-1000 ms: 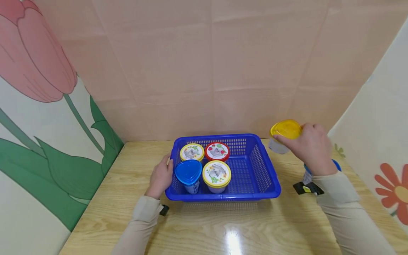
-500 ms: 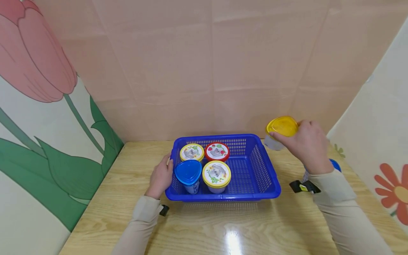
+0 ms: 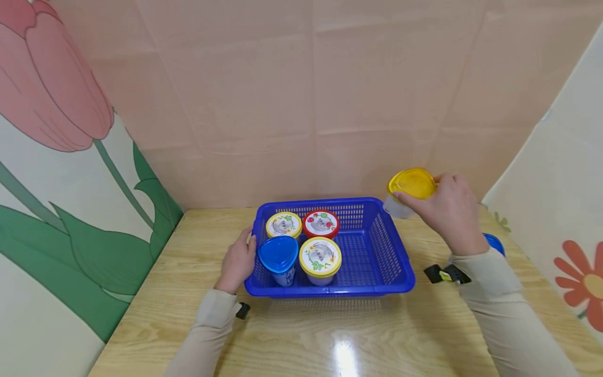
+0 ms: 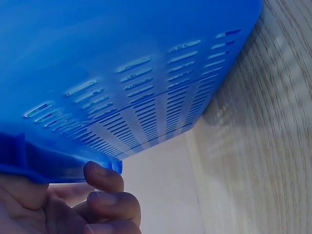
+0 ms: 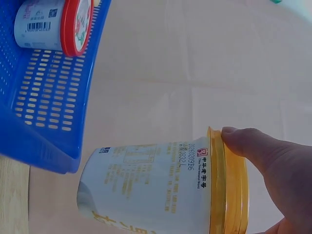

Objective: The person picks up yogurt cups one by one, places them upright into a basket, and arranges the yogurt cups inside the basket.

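Observation:
A yellow-lidded white cup (image 3: 412, 189) is held up in the air by my right hand (image 3: 447, 209), with thumb and fingers pinching around its lid. In the right wrist view the cup lies sideways beside the basket's corner. My left hand (image 3: 237, 262) grips the left rim of the blue plastic basket (image 3: 367, 289); the left wrist view shows its fingers (image 4: 114, 204) curled at the rim. Inside the basket's left half stand two yellow-rimmed tubs (image 3: 320, 256), a red-rimmed tub (image 3: 321, 224) and a blue-lidded cup (image 3: 279, 256).
Behind my right wrist, a blue lid (image 3: 494, 243) shows on the right side of the wooden table (image 3: 292, 335); the rest of that thing is hidden. A pinkish sheet (image 3: 311, 104) hangs at the back, and printed panels stand left and right.
My right hand has moved left and slightly up with the yellow-lidded cup, nearer the basket's right side. The left hand and the basket have stayed in place.

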{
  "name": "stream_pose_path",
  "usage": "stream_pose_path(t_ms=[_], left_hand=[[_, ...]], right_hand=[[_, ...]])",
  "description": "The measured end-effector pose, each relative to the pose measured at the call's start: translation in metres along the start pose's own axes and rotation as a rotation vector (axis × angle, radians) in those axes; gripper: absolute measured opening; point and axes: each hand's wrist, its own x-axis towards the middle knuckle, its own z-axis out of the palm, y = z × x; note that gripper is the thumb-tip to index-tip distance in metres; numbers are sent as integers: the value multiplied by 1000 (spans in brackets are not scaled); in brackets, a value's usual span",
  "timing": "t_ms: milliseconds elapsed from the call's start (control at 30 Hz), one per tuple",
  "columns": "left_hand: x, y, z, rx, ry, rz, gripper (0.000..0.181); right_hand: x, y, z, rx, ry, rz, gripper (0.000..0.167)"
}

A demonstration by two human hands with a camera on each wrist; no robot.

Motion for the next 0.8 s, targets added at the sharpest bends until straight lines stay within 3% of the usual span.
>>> stream_pose_path(t_ms=[800], left_hand=[[0, 0, -1, -8, -9, -1, 48]], right_hand=[[0, -14, 14, 95, -85, 27, 103]])
